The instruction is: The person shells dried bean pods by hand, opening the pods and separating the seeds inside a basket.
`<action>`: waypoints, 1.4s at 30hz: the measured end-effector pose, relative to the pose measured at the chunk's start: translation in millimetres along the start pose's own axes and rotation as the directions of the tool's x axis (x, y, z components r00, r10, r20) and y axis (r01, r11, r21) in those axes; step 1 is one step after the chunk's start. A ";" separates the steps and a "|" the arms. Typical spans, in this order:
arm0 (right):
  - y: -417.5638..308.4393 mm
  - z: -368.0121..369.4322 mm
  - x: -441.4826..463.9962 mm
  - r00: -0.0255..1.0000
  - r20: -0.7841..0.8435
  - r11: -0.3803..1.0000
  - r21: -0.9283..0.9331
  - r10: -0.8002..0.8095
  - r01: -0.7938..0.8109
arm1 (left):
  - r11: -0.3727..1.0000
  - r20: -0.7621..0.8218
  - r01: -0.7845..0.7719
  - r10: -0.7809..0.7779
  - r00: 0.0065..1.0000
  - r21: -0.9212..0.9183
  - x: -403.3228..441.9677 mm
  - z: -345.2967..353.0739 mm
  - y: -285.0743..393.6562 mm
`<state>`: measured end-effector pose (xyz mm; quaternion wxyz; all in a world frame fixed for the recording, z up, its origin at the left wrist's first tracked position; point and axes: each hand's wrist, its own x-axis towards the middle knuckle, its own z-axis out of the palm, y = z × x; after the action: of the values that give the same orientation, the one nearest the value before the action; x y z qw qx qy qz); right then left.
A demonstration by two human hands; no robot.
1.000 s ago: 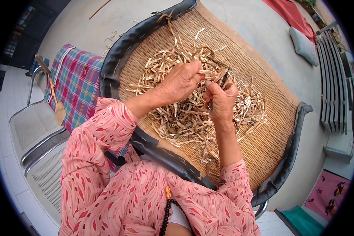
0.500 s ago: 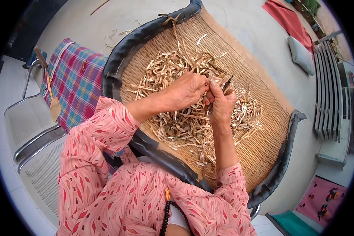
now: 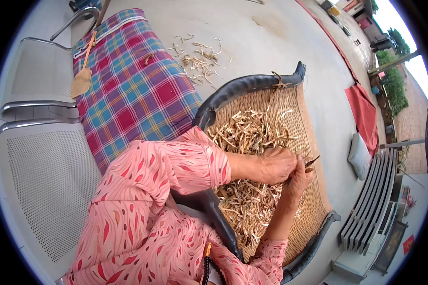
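My left hand (image 3: 279, 165) and my right hand (image 3: 298, 180) meet fingertip to fingertip above a heap of dried bean pods (image 3: 245, 202). Both are closed in a pinch, apparently on one dried pod; most of it is hidden by the fingers. A dark, slender pointed end (image 3: 313, 161), which looks like part of a pod, sticks out past my right hand. The tan heap of pods and split shells lies in a woven winnowing basket (image 3: 314, 187) with a black-wrapped rim, held close in front of me.
A plaid cloth (image 3: 133, 95) is spread to the left, with a wooden-handled swatter (image 3: 82, 80) on it. Perforated metal seats (image 3: 43, 185) stand beside it. Loose pods (image 3: 199, 61) are scattered on the floor. On the right are a grey cushion (image 3: 360, 156) and stacked slats (image 3: 370, 202).
My view has swung to the left and up, so the basket and hands appear lower and farther right. Both hands remain pinched together over the heap.
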<state>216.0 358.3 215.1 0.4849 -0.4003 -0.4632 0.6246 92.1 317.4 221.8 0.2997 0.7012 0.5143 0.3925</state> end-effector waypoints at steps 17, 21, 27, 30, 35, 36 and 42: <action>-60.7 82.5 110.2 0.821 0.529 0.687 -0.515 -0.216 0.513 | 0.360 -0.141 0.143 -0.657 0.741 -0.922 15.9 -36.4 -4.6; 6.7 -8.2 75.7 0.919 0.358 0.462 -0.795 -0.167 0.393 | 0.399 -0.164 0.142 -0.638 0.753 -0.906 21.0 -36.1 -6.3; 47.4 -25.1 14.1 0.819 0.556 0.231 -0.786 -0.141 0.573 | 0.397 -0.136 0.170 -0.634 0.761 -0.902 21.8 -34.5 -17.4; 55.4 -22.4 -7.3 0.848 0.530 0.071 -0.846 0.013 0.528 | 0.376 -0.124 0.177 -0.652 0.748 -0.910 22.8 -37.5 -22.6; 51.7 -35.3 -5.8 0.926 0.365 0.350 -0.883 0.090 0.314 | 0.432 -0.151 0.213 -0.667 0.730 -0.877 24.0 -39.7 -30.4; 45.1 -41.4 -6.1 0.936 0.337 0.473 -0.844 0.105 0.251 | 0.437 -0.139 0.239 -0.673 0.727 -0.867 23.8 -39.6 -30.1; 9.7 -63.2 -9.8 0.926 0.222 0.883 -0.431 0.305 -0.188 | 0.546 -0.002 0.424 -0.615 0.789 -0.723 20.8 -28.2 -21.0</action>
<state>275.8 359.8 190.3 0.2368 -0.4537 -0.5908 0.6238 61.0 343.9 224.0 0.5722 0.2946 0.5495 0.5328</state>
